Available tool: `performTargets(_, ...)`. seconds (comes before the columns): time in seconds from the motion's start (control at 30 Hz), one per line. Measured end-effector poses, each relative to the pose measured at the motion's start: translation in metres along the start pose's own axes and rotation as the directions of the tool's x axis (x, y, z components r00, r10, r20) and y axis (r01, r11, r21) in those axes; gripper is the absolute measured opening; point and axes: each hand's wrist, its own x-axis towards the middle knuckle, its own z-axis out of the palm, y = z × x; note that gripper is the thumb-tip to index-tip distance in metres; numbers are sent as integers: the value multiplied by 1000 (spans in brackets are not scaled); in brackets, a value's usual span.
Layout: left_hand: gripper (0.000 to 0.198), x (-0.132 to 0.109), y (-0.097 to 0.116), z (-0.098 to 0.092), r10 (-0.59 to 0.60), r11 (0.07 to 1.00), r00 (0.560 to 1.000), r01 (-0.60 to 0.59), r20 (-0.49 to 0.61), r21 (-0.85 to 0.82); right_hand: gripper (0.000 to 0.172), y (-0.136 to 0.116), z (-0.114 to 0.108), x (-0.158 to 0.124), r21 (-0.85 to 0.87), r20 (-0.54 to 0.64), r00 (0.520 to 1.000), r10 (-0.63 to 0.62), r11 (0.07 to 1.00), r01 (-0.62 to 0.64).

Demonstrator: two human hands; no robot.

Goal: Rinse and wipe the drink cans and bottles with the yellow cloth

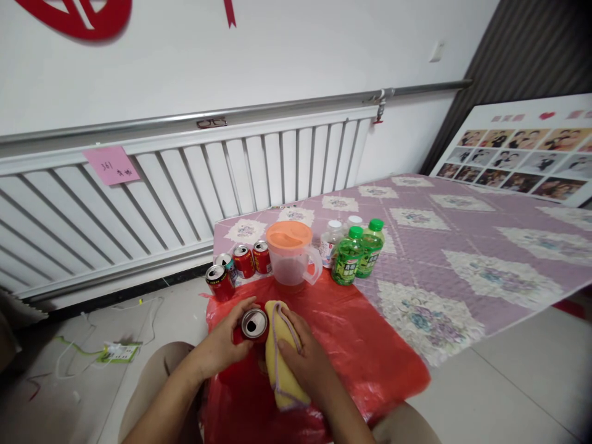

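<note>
- Left hand (232,336): I have it curved about an opened can (254,323), fingers at the far side and thumb at the near side, gripping it between them.
- Can: upright or nearly so, its silver top and dark opening turned to the head camera; it stands over the red sheet (365,345), though I cannot tell whether its base rests there.
- Right hand (308,361): I have it closed on a folded yellow cloth (277,354) with purple edging, thumb on top and fingers along the far right side.
- Cloth: its upper end lies right beside the can; I cannot make out whether the two touch.
- Beyond the left hand: a cluster of four further opened cans, three red (220,283) and one teal (230,265), all upright.
- Beyond the can and cloth: a translucent pitcher (287,266) with an orange lid (289,234), its handle to the right.
- Right of the pitcher: two green-capped bottles (347,264) in front of two white-capped bottles (330,242), all standing near one another.
- Background: a floral tablecloth (407,198), a white radiator (245,172) bearing a pink note (111,165), and a photo board (518,148).
</note>
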Motion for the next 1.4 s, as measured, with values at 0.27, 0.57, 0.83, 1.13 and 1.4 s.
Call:
performTargets(0.27,74,-1,-7,9,36,986,993,-17,-109,167,62,2,1,-8,-43,7,1000,26,999,-26)
performTargets(0.57,65,4,-11,21,141,960,953,-65,-270,272,63,1,-3,-20,-37,25,999,45,998,-44)
performTargets(0.83,60,7,-14,28,166,935,912,-24,-376,354,63,-1,-6,-29,-67,54,997,60,996,-57)
performTargets(1.13,61,6,-14,26,80,962,932,21,-353,274,64,-2,-9,-35,-73,58,996,71,995,-67)
performTargets(1.4,86,-3,-8,5,-1,1000,997,3,-75,22,64,0,-8,-32,-70,55,998,41,997,-37)
